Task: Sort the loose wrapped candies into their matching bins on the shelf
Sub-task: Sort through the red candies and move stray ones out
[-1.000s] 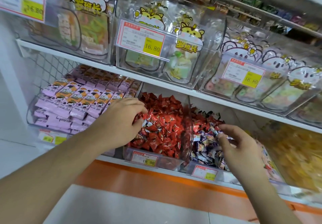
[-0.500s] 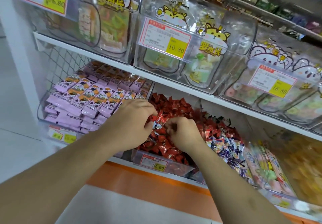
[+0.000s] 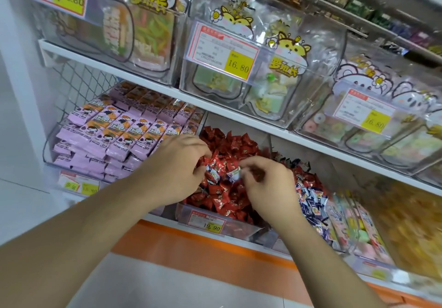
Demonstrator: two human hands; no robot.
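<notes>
Both hands are over the bin of red wrapped candies (image 3: 229,197) at the centre of the frame, on the lower shelf. The left hand (image 3: 178,172) comes in from the lower left, its fingers curled down into the pile, with a few red wrappers showing at its fingertips; it appears to grip some of them. The right hand (image 3: 267,183) comes in from the lower right, its fingers curled, and pinches a small white and blue wrapped candy (image 3: 234,173) just above the red heap, close beside the left hand's fingertips. The clear bin (image 3: 241,226) that holds the red candies carries a price tag (image 3: 207,222) reading 19.90 on its front wall. Directly right of it, in the centre right of the frame, lies a heap of blue and white wrapped candies (image 3: 313,202), partly hidden by the right wrist. Further right are pastel packets (image 3: 358,224) and then a blurred mass of yellow sweets (image 3: 411,231) at the right edge. To the left of the red bin, in the middle left of the frame, a wire basket holds rows of pink packets (image 3: 112,137). Across the top of the frame, the upper shelf (image 3: 153,81) bears clear bins with cartoon stickers and yellow tags (image 3: 239,64) reading 16.80.
</notes>
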